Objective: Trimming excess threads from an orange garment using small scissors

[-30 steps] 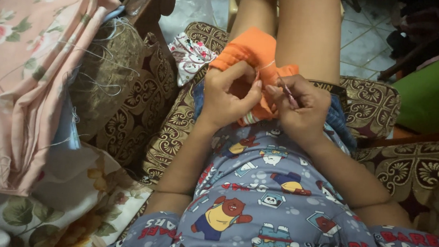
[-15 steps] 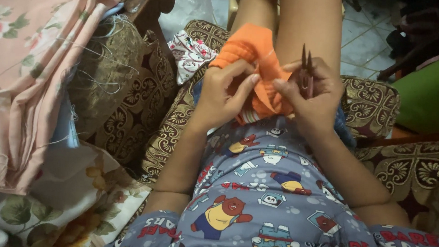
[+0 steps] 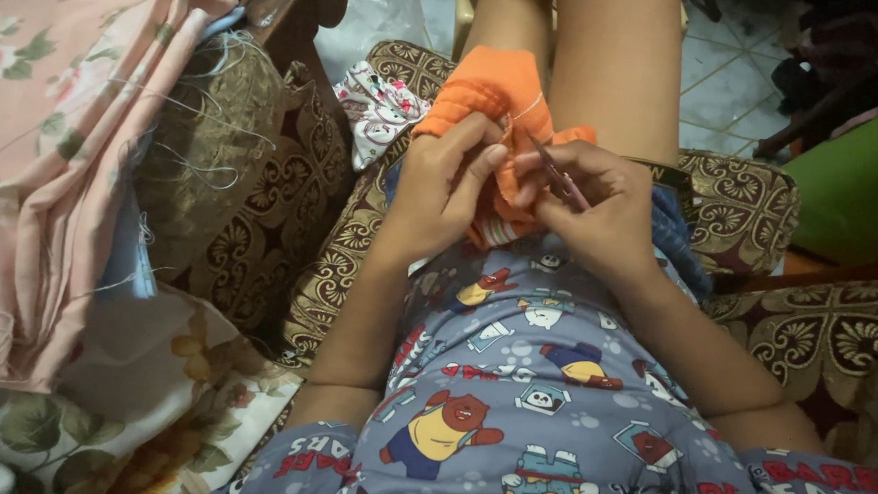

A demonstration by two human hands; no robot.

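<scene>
Sitting on a brown patterned sofa over pale floor tiles, left hand grasping orange cloth, right hand a small tool.

A home sitting room: patterned brown armchair, floral bedding, tiled floor.

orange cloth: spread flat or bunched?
Bunched. The orange cloth is crumpled on the lap, gripped by the left hand; right hand holds a thin tool.
</scene>
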